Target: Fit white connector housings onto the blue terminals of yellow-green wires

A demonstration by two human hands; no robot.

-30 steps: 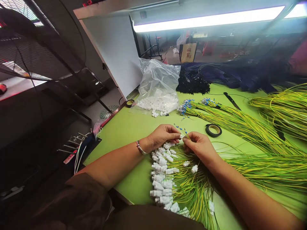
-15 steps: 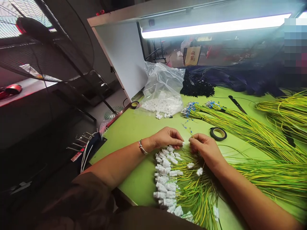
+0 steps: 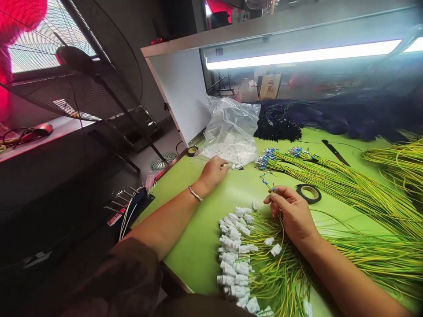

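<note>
My left hand point(image 3: 214, 172) reaches to the mouth of a clear plastic bag point(image 3: 228, 116) full of small white connector housings point(image 3: 228, 149). Its thumb and fingertips are closed at a white connector housing point(image 3: 225, 166), partly hidden by the fingers. My right hand point(image 3: 291, 209) pinches a few yellow-green wires point(image 3: 269, 186), whose blue-sleeved terminals point(image 3: 264, 179) stick out past the fingertips. Below the hands lies a row of wires ending in white connectors point(image 3: 234, 255). One more white connector point(image 3: 254, 205) sits at the far end of that row.
A roll of black tape point(image 3: 309, 193) lies beside my right hand. Behind it stretch bundles of wires with blue terminals point(image 3: 268, 157). A black strip point(image 3: 335, 152), dark cables point(image 3: 279, 125) and a small tape roll point(image 3: 192, 151) lie farther back. A fan point(image 3: 79, 61) stands at left.
My left hand has left the right hand's side and moved forward to the bag. A white connector now rests at the row's far end. My right hand still holds wires.
</note>
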